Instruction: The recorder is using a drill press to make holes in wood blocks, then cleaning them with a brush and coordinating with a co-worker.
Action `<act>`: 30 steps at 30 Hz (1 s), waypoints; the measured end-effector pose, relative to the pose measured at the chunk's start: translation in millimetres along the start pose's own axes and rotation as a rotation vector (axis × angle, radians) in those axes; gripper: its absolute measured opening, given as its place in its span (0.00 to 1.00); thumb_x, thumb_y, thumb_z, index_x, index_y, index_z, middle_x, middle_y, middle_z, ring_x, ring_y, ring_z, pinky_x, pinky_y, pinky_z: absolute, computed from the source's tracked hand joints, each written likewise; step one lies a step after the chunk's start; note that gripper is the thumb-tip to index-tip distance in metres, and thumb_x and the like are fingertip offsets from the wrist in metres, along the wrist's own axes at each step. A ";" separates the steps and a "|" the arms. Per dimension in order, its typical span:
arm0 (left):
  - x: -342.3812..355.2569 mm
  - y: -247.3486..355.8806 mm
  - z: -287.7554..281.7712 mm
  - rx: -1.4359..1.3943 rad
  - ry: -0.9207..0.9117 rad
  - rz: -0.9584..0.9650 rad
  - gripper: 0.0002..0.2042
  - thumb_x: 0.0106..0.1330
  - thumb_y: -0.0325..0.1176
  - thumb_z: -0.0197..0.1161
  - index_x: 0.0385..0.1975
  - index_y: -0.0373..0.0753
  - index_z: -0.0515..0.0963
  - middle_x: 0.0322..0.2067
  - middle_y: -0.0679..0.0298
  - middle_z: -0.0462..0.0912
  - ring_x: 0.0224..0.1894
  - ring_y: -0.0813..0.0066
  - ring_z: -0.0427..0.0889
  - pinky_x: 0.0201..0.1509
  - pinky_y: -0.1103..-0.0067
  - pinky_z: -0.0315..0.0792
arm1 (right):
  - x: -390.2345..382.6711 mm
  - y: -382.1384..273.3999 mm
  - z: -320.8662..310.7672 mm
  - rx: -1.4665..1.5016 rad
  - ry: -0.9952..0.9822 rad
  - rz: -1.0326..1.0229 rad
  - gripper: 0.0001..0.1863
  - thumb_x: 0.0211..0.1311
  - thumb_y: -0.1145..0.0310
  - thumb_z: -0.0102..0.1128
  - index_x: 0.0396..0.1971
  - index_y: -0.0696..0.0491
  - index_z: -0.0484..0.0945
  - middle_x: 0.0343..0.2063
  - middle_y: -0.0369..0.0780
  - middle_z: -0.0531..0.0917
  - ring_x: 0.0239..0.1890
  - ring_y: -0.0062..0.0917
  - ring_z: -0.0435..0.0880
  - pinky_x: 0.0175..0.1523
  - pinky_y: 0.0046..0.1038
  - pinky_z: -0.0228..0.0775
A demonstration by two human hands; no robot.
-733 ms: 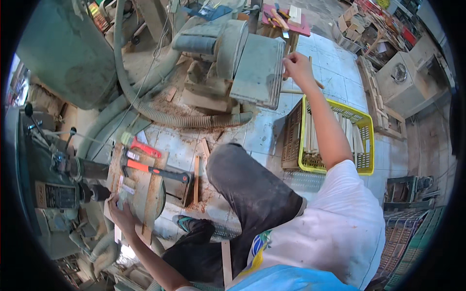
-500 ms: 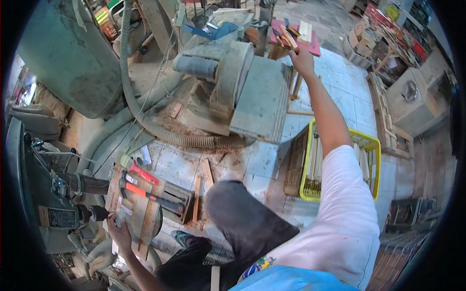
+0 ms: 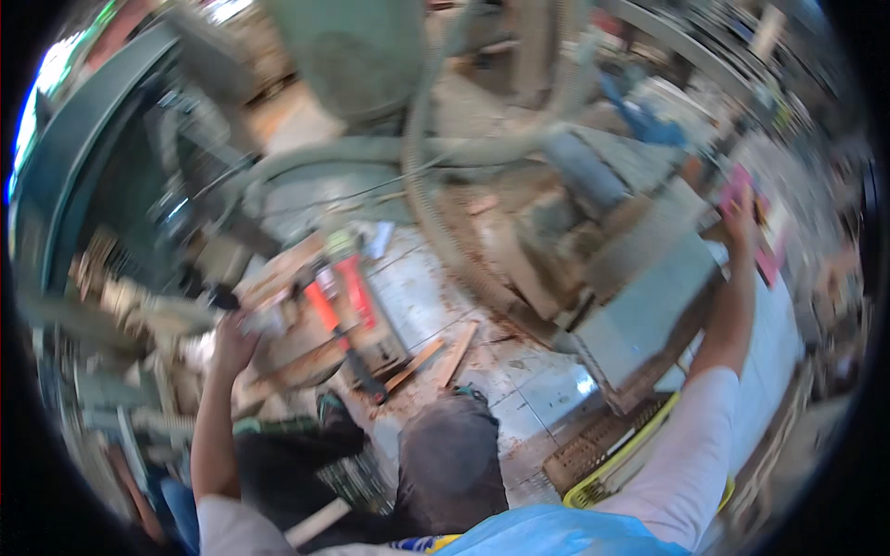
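My left hand [image 3: 236, 343] is raised beside the dark chuck [image 3: 219, 296] of a drill-like machine, at the edge of a wooden work table [image 3: 301, 357]. Motion blur hides its fingers and anything in them. A hammer [image 3: 336, 326] with an orange and black handle lies on that table, alongside a red-handled tool [image 3: 355, 289] with a pale green end. Far to the right, my right hand [image 3: 739, 221] reaches with the arm stretched out to a pink board [image 3: 768, 264]. Its fingers are smeared too, so I cannot make out whether they grip anything.
A sanding machine with a flat grey table [image 3: 649, 301] stands between my arms. A ribbed hose [image 3: 436, 218] curves past it. Wood strips [image 3: 457, 354] and sawdust lie on the tiled floor. A yellow crate [image 3: 626, 454] sits under my right arm.
The view has swung left, so everything sits further right and is blurred. My right hand remains at the pink board, my left hand near the chuck.
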State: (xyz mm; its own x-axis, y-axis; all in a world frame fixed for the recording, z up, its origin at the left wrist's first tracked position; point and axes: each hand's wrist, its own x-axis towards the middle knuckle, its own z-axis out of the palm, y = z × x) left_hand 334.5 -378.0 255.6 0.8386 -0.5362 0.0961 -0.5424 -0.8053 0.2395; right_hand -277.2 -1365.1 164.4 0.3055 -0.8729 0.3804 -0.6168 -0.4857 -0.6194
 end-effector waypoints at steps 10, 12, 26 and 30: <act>-4.3 12.5 -7.9 -0.173 0.072 0.169 0.20 0.59 0.35 0.71 0.51 0.38 0.83 0.53 0.52 0.84 0.59 0.48 0.81 0.64 0.58 0.74 | -101.6 -204.0 -89.5 1.518 0.103 0.439 0.33 0.77 0.66 0.55 0.78 0.55 0.61 0.62 0.40 0.79 0.51 0.27 0.80 0.55 0.23 0.77; -4.1 11.2 -5.3 -0.189 0.036 0.110 0.19 0.59 0.33 0.72 0.51 0.38 0.82 0.54 0.52 0.84 0.61 0.48 0.80 0.66 0.59 0.72 | -156.0 -272.6 -107.4 1.695 -0.140 0.280 0.37 0.73 0.69 0.54 0.80 0.55 0.58 0.69 0.42 0.75 0.55 0.29 0.78 0.57 0.25 0.76; -70.5 165.6 -83.3 -1.422 -0.057 0.285 0.18 0.78 0.44 0.62 0.50 0.32 0.81 0.45 0.60 0.87 0.51 0.64 0.87 0.56 0.65 0.79 | -449.4 -684.9 46.1 2.053 -1.677 0.436 0.51 0.58 0.59 0.79 0.75 0.62 0.59 0.46 0.38 0.80 0.23 0.14 0.74 0.30 0.20 0.65; -58.9 179.3 -128.1 -1.527 -0.317 0.071 0.23 0.81 0.47 0.59 0.47 0.27 0.81 0.33 0.57 0.87 0.41 0.68 0.88 0.50 0.69 0.82 | -468.7 -735.5 61.5 1.593 -1.695 0.254 0.35 0.68 0.53 0.68 0.64 0.61 0.69 0.45 0.41 0.83 0.36 0.23 0.82 0.43 0.30 0.75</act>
State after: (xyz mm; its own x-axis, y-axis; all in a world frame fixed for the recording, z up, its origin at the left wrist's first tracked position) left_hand 194.4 -458.4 416.6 0.6629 -0.7487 -0.0037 0.1502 0.1282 0.9803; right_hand 77.9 -601.6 399.4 0.9638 0.2597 0.0603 -0.1406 0.6872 -0.7128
